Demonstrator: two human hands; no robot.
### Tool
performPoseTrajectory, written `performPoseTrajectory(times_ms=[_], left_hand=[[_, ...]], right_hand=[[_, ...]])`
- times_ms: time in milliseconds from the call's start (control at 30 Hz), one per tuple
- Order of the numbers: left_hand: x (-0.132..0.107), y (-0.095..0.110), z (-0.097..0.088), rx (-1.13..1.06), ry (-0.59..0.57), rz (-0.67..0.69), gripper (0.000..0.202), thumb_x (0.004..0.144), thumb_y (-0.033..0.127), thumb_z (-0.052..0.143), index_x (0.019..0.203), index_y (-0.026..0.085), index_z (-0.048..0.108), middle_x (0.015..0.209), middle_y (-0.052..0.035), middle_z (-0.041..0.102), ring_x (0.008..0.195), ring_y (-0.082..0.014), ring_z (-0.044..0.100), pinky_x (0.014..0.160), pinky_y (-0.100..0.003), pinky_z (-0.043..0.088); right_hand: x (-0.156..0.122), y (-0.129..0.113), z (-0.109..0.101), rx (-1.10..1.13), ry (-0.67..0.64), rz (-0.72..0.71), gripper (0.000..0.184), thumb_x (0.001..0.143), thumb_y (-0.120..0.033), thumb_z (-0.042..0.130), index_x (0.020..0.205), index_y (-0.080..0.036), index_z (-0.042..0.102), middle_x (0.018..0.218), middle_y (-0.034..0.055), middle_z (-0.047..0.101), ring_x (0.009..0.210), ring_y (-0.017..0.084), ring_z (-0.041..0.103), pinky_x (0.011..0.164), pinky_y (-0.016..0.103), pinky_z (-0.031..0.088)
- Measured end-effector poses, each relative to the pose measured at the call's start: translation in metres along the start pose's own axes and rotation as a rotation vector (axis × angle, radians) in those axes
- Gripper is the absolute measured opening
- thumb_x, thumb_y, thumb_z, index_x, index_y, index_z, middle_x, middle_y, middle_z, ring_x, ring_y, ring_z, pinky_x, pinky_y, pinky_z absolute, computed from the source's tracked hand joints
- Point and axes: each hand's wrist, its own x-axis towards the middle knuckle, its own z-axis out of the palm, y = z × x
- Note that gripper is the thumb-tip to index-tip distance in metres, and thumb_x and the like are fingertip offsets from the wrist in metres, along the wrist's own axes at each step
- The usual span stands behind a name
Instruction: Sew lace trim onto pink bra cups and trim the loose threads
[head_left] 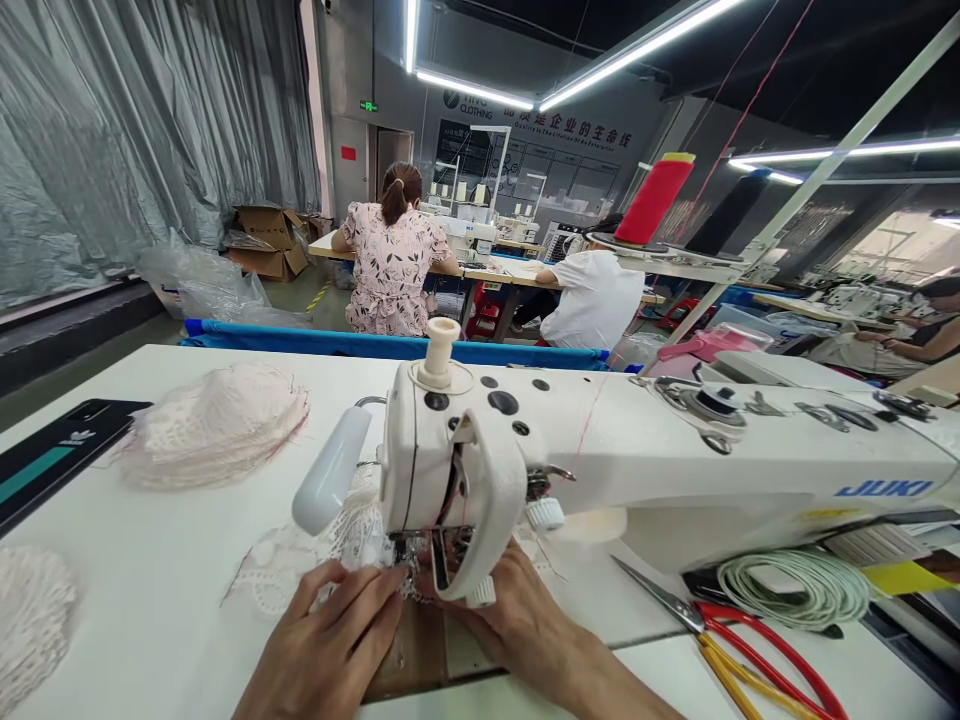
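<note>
A white lace piece (289, 572) with loose reddish threads lies under the needle area of a white sewing machine (480, 450). Its front edge is gathered between the fingers of my left hand (337, 625), curled and pressed together just left of the presser foot. My right hand (517, 625) reaches in from the other side of the needle, fingers closed at the same lace edge. The machine's head and curved guard hide part of the right fingertips. Reddish thread runs down the machine to the needle area.
Stacked lace cups (217, 420) and another lace pile (34, 625) lie at left, near a black-and-teal box (60, 450). Red-handled scissors (750, 640), a yellow-handled tool (731, 680) and a coiled pale green cord (802, 588) lie at right. Several people sit beyond.
</note>
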Motion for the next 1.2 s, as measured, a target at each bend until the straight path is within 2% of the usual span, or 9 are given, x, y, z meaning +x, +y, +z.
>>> performPoseTrajectory(times_ms=[200,400,567,733,900,1033,1200], left_hand=[[0.006,0.002,-0.005,-0.003,0.010,-0.008,0.038,0.094,0.008,0.029,0.102,0.018,0.064,0.090,-0.0034,0.070,0.083,-0.0151,0.058,0.087,-0.035,0.032],[0.004,0.000,-0.003,-0.021,0.019,0.000,0.037,0.094,0.008,0.029,0.110,0.015,0.062,0.089,-0.0042,0.070,0.081,-0.0153,0.059,0.086,-0.035,0.033],[0.001,0.001,-0.001,-0.046,0.002,-0.024,0.034,0.093,0.007,0.033,0.110,0.017,0.061,0.099,-0.0042,0.070,0.084,-0.0160,0.059,0.088,-0.037,0.032],[0.006,0.003,-0.006,-0.043,0.042,-0.015,0.035,0.093,0.007,0.032,0.106,0.017,0.062,0.094,-0.0038,0.070,0.083,-0.0156,0.058,0.084,-0.034,0.034],[0.008,0.003,-0.008,-0.061,0.032,-0.023,0.034,0.091,0.007,0.034,0.107,0.017,0.063,0.093,-0.0041,0.070,0.084,-0.0163,0.057,0.085,-0.035,0.033],[0.010,0.003,-0.011,-0.118,-0.007,-0.073,0.030,0.094,0.014,0.036,0.107,0.020,0.062,0.093,-0.0016,0.070,0.081,-0.0139,0.058,0.085,-0.034,0.032],[0.011,0.001,-0.013,-0.131,-0.072,-0.141,0.024,0.095,0.021,0.039,0.098,0.024,0.063,0.094,0.0037,0.067,0.079,-0.0114,0.057,0.085,-0.032,0.030]], right_hand=[[0.001,0.001,0.000,0.003,0.078,-0.019,0.021,0.092,-0.017,0.046,0.094,-0.026,0.066,0.078,0.0033,0.065,0.078,0.017,0.059,0.076,0.030,0.043],[0.002,0.007,0.003,0.058,0.018,-0.043,0.018,0.089,-0.014,0.048,0.088,-0.024,0.063,0.075,0.0019,0.063,0.077,0.016,0.059,0.074,0.029,0.042],[0.003,0.010,0.004,0.088,-0.004,-0.036,0.020,0.089,-0.015,0.047,0.076,-0.021,0.062,0.075,0.0029,0.063,0.075,0.016,0.058,0.071,0.028,0.042],[0.003,0.009,0.004,0.055,-0.014,-0.048,0.020,0.088,-0.013,0.047,0.075,-0.021,0.060,0.074,0.0024,0.062,0.077,0.016,0.058,0.074,0.029,0.042],[0.003,0.007,0.003,0.017,0.099,-0.067,0.018,0.086,-0.010,0.048,0.075,-0.020,0.059,0.073,0.0022,0.063,0.072,0.015,0.057,0.074,0.029,0.041],[0.003,0.007,0.004,0.001,0.148,-0.095,0.015,0.088,-0.015,0.049,0.079,-0.021,0.060,0.074,0.0024,0.064,0.071,0.015,0.057,0.074,0.029,0.041],[0.004,0.009,0.006,0.020,0.194,-0.130,0.022,0.093,-0.026,0.046,0.077,-0.020,0.060,0.072,0.0028,0.062,0.070,0.015,0.056,0.072,0.029,0.039]])
